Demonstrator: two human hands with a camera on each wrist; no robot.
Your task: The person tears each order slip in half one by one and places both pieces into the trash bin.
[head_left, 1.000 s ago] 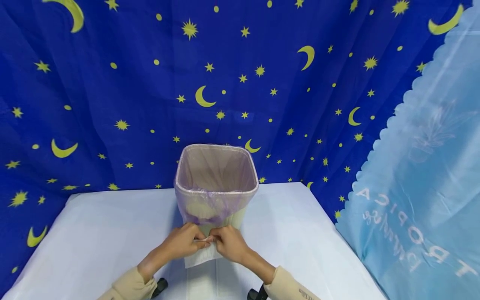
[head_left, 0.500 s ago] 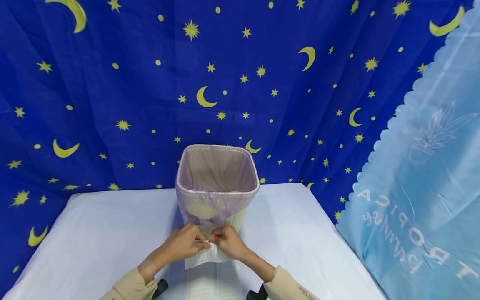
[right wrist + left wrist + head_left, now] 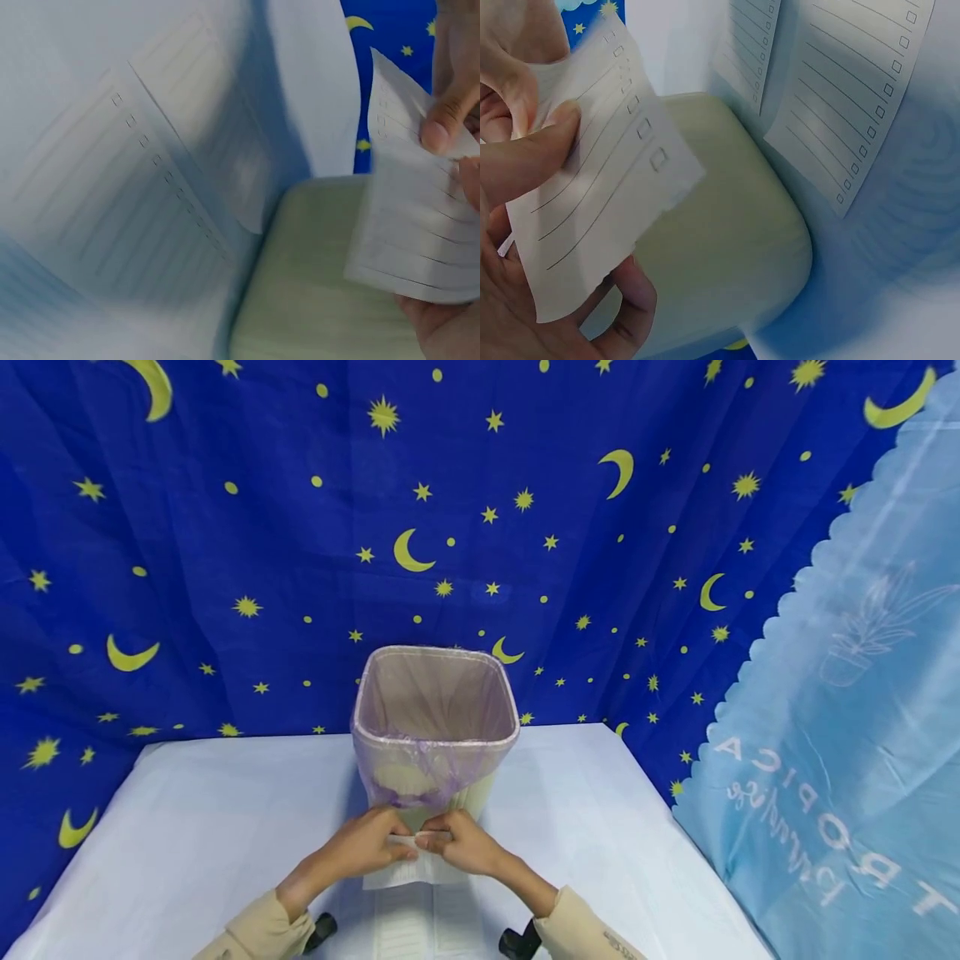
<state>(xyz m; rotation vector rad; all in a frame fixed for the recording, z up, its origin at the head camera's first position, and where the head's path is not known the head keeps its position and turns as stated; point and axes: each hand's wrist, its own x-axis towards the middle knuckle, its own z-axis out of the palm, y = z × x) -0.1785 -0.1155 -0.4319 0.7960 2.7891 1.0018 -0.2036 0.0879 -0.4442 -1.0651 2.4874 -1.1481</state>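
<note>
White paper, ruled with dark lines and a column of small check boxes, forms the held sheet (image 3: 416,872); it is positioned above the counter (image 3: 247,827), in front of the bin (image 3: 720,195), tilted and slightly curved. My left hand (image 3: 367,843) pinches the sheet at its upper edge, thumb on the near face; my right hand (image 3: 467,845) pinches the same edge just beside it, thumb likewise on the near face; the fingers of both hands are closed to the thickness of the paper. The bin stands upright, mouth upward; a translucent purple liner (image 3: 431,768) is folded over its rim and hangs down the outside. Two ruled sheets (image 3: 847,97) lie flat on the counter, side by side, below my hands; a blue curtain (image 3: 300,568) with yellow moons and stars hangs behind; a light-blue cloth (image 3: 847,718) hangs at the right.
</note>
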